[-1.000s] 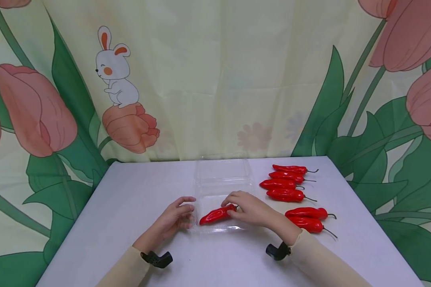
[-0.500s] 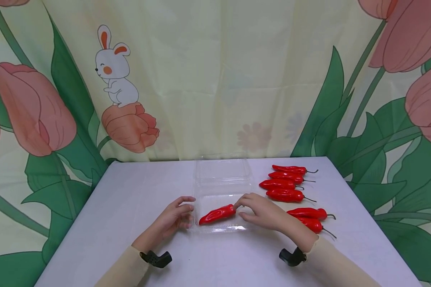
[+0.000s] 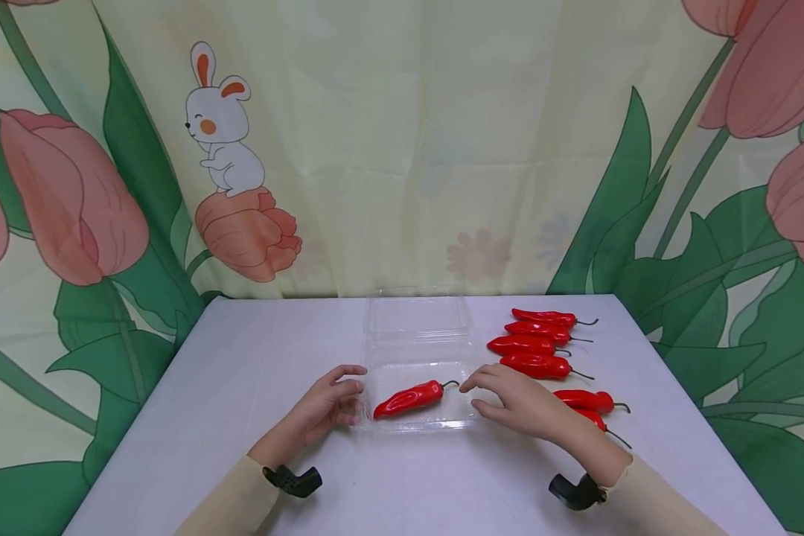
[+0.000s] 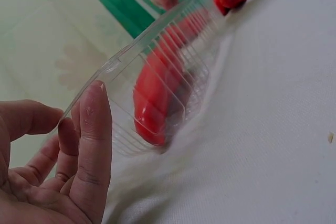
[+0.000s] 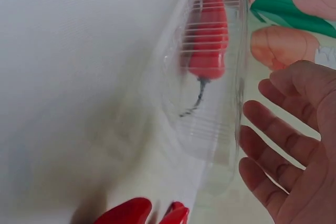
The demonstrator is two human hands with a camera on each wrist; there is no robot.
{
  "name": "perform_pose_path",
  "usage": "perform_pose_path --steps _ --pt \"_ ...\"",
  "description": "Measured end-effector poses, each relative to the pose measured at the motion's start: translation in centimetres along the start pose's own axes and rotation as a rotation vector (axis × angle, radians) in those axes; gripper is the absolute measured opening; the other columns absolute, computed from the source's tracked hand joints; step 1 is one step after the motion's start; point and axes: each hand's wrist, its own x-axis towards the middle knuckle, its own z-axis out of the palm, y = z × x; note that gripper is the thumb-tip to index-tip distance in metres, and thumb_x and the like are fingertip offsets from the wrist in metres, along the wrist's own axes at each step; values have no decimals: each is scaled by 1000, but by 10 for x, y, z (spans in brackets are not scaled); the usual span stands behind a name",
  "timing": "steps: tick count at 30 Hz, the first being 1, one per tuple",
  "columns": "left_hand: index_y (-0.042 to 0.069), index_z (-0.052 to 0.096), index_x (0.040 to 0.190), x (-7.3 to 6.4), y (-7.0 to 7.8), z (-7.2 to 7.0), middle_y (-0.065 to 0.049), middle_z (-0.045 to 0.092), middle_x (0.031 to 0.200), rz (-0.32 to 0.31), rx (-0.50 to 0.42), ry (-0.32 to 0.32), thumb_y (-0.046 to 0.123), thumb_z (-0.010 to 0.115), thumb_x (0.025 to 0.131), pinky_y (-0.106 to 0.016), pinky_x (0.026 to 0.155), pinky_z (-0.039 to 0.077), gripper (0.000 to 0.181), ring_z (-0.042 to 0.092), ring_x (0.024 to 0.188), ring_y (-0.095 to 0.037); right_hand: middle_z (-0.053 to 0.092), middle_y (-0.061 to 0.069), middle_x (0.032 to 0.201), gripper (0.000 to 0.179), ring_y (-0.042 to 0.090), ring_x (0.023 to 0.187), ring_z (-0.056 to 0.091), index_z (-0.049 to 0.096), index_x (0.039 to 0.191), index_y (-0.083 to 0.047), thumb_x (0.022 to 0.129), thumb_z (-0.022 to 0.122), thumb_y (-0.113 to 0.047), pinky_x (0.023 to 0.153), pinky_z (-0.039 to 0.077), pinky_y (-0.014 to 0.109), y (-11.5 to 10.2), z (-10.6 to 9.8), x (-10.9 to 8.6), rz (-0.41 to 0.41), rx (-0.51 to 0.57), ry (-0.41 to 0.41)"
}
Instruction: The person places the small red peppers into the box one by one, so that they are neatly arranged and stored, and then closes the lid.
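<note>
A clear plastic clamshell box (image 3: 455, 414) lies with its lid folded back at the middle of the table. Inside it is one red chili pepper (image 3: 409, 400), stem pointing right. My left hand (image 3: 330, 406) is at the box's left edge; in the left wrist view its thumb and forefinger (image 4: 31, 119) pinch the rim. Just past the box's right side, my right hand (image 3: 519, 402) hovers with loosely bent fingers and nothing in them. The right wrist view has those fingers (image 5: 273, 129) beside the box wall, apart from the pepper.
Several red chili peppers (image 3: 536, 365) lie in a row at the right rear of the white table (image 3: 275, 335). Two more peppers (image 3: 586, 400) are nearer, partly covered by the right forearm. A printed curtain (image 3: 375, 149) hangs behind the table.
My right hand has let go of the chili pepper in the box and moved right, uncovering its stem. The left hand has stayed at the box's edge.
</note>
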Motion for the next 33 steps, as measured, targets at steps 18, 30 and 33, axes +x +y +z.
perform_pose_path --steps 18,30,33 --pt "6 44 145 -1 1 1 -8 57 105 11 5 -4 17 57 105 -27 66 61 43 66 73 -14 69 0 123 38 24 111 65 72 118 -29 83 85 -24 80 63 35 14 -23 -44 126 -3 58" --pt "6 45 145 0 0 1 -9 59 106 10 11 5 17 57 105 -26 66 61 43 64 75 -15 69 -2 116 41 22 111 63 72 116 -25 79 89 -25 80 63 38 34 -24 -64 167 -47 60" --pt "6 45 145 0 0 1 -9 58 106 9 7 2 17 57 105 -26 66 61 43 65 75 -15 69 -2 116 40 24 112 63 73 117 -24 80 88 -25 83 63 41 39 -22 -71 177 -41 58"
